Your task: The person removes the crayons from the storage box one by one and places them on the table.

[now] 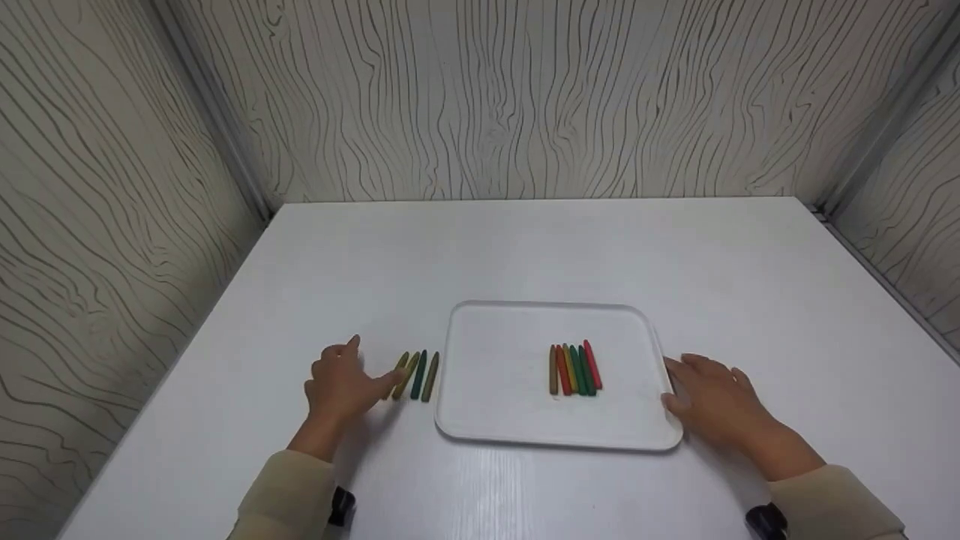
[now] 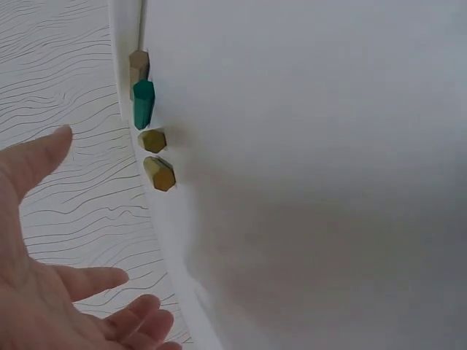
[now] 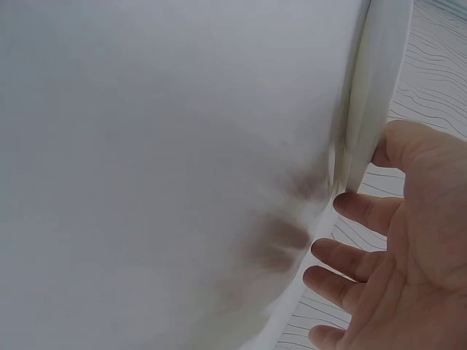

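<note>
Both forearms [image 1: 281,499] are angled inward. Left hand [image 1: 341,382]'s pretty loose tbh, thumb [image 1: 390,380] sticking out, fingers [image 2: 95,281] spread. Right hand [image 1: 724,409]'s pinching with thumb and index, other fingers kinda fanned and slightly bent.

Nearer the left edge of the white, flat table [image 1: 525,247], a plain beige fabric sleeve [image 1: 281,495] with a wide, loose cuff leads to the bare left hand [image 1: 345,386]; a small, shiny black device [image 1: 341,506] shows at its inner side. Toward the right edge, a matching beige right sleeve [image 1: 832,499], likewise with a black device [image 1: 766,520], ends before the bare right hand [image 1: 720,405].
</note>
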The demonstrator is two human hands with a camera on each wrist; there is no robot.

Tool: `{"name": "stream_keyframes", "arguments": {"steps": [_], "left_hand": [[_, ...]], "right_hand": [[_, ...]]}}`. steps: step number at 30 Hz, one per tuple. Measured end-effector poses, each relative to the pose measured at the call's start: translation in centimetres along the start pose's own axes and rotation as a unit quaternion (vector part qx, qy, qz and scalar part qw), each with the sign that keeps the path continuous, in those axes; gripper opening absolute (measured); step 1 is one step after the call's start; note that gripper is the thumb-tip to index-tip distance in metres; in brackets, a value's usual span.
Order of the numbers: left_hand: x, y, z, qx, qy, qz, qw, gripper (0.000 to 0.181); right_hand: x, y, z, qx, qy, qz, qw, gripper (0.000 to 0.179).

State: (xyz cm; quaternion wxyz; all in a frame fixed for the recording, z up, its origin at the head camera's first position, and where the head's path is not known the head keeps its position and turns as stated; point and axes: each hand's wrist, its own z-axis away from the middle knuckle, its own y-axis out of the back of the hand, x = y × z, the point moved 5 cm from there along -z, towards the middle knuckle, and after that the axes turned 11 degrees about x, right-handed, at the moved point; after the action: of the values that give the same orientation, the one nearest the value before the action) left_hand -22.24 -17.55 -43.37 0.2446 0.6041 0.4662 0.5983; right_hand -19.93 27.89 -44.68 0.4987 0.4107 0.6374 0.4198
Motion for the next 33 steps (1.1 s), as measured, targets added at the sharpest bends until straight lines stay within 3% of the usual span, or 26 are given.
{"name": "stream_keyframes", "arguments": {"steps": [11, 33], "left_hand": [[1.2, -0.7, 0.6, -0.01, -0.015, -0.021, 0.9996, 0.124], [7.9, -2.9, 1.4, -0.013, -0.071, -0.013, 0.9973, 0.113]], "right_hand": [[0.0, 0.1, 0.0, 0.004, -0.003, -0.003, 1.0, 0.056], [0.1, -0.1, 0.0, 0.016, 0.006, 0.005, 0.9998, 0.055]]}}
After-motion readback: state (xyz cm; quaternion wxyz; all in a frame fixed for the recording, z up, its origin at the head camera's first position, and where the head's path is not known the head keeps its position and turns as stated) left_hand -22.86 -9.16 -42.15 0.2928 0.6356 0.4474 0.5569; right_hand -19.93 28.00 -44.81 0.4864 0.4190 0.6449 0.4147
